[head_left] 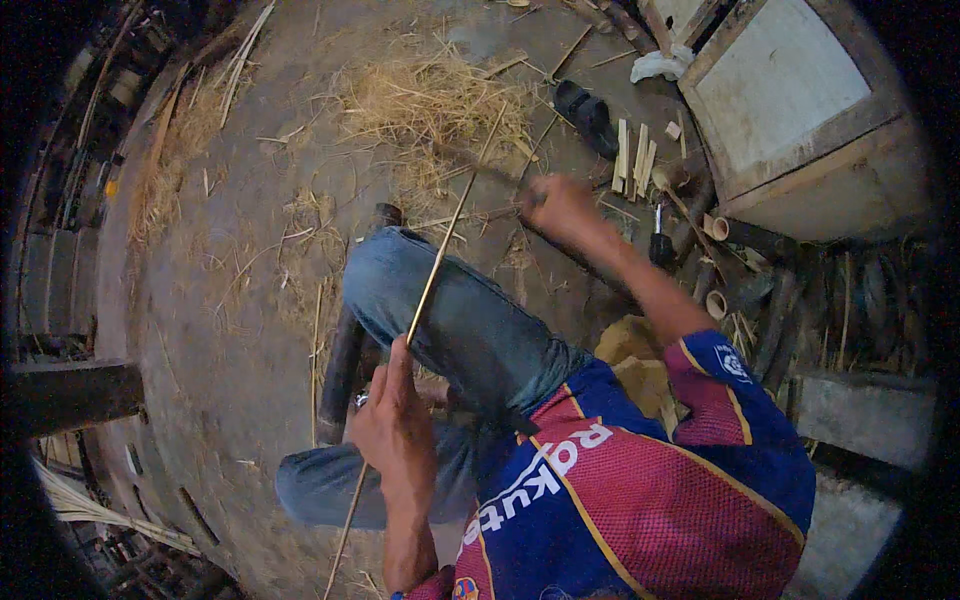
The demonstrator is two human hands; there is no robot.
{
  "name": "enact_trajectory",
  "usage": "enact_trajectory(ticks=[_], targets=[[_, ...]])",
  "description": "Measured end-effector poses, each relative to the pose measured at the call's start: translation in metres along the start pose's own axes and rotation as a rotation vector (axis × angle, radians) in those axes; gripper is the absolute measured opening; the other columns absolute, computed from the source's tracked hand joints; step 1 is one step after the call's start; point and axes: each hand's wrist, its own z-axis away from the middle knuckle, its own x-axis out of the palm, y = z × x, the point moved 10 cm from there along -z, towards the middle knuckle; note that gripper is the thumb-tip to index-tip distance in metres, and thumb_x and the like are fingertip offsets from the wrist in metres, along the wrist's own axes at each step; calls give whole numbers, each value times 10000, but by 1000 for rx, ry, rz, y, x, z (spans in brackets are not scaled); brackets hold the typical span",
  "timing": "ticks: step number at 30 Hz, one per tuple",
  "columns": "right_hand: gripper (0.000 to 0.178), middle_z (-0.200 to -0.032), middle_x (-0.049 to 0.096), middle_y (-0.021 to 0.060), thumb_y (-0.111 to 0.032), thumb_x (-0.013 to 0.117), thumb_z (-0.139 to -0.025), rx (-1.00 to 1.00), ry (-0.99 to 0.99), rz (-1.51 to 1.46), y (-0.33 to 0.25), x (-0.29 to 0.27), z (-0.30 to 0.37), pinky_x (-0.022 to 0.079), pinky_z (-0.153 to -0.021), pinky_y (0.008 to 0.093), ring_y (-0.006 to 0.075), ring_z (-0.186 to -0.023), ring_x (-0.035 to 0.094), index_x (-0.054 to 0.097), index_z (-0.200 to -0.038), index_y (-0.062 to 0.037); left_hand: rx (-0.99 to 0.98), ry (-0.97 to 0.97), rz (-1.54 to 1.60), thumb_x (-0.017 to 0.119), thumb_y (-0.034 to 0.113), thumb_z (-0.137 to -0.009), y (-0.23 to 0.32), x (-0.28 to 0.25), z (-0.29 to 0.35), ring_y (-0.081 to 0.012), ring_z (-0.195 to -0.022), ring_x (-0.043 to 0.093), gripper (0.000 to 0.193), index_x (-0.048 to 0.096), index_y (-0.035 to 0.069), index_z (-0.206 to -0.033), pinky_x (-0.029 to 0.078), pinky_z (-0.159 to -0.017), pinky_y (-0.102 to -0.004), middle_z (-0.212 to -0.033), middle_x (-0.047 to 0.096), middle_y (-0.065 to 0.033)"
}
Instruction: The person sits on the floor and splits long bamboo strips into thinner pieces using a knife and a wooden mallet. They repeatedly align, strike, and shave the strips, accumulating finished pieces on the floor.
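A long thin strip (440, 262), which looks like split bamboo, runs slantwise across my bent, jeans-clad leg. My left hand (395, 425) is closed round its lower part, and the tail end passes down beside my wrist. Near the strip's upper end, my right hand (562, 212) is closed on what looks like a knife (492, 172). Its dark blade points left toward the strip and is smeared by motion. I cannot tell whether the blade touches the strip. A dark rod, perhaps the knife's long handle, runs back under my right forearm.
Ahead lies a heap of pale shavings (430, 110), with a black sandal (586, 118) to its right. Short split wood pieces (633, 160), a black-handled tool (660, 240) and bamboo tubes (722, 229) lie rightward. A cabinet (780, 80) stands far right; long strips (115, 515) lie lower left.
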Motion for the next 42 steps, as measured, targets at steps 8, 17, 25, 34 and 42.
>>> enact_trajectory(ticks=[8, 17, 25, 34, 42], targets=[[295, -858, 692, 189, -285, 675, -754, -119, 174, 77, -9, -10, -8, 534, -737, 471, 398, -829, 668, 706, -990, -110, -70, 4, 3, 629, 0, -807, -15, 0, 10, -312, -642, 631, 444, 622, 155, -1222, 475, -555, -367, -858, 656, -91], [521, -666, 613, 110, -513, 645, -864, 182, 358, -447, 143, -40, -37, 483, -503, 349, 180, -566, 602, 634, -955, 0, -503, -300, 735, 630, 132, -945, -79, 39, 37, -74, -699, 517, 258, 667, -17, -1152, 449, -640, -255, -772, 614, -5], [510, -593, 511, 5, -539, 487, -975, 199, 260, -1069, 51, -48, 11, 401, -395, 247, 85, -429, 483, 550, -823, -57, -657, -374, 852, 628, 185, -961, -93, 21, 16, -57, -661, 468, 298, 668, 14, -1201, 397, -586, -235, -733, 552, 34], [468, -588, 509, 5, -508, 463, -992, 188, -99, -979, -17, -37, 37, 418, -385, 263, 92, -430, 499, 513, -842, -67, -280, 4, 193, 678, 145, -901, -85, -8, 9, -223, -705, 657, 161, 708, 38, -1016, 493, -632, -307, -859, 702, -140], [494, -591, 507, -4, -533, 452, -986, 103, -250, -814, -41, -14, 72, 417, -387, 271, 93, -430, 493, 521, -835, -68, -228, 88, 184, 684, 122, -885, -82, -11, 16, -284, -773, 696, 144, 711, 41, -1000, 529, -674, -336, -913, 717, -137]])
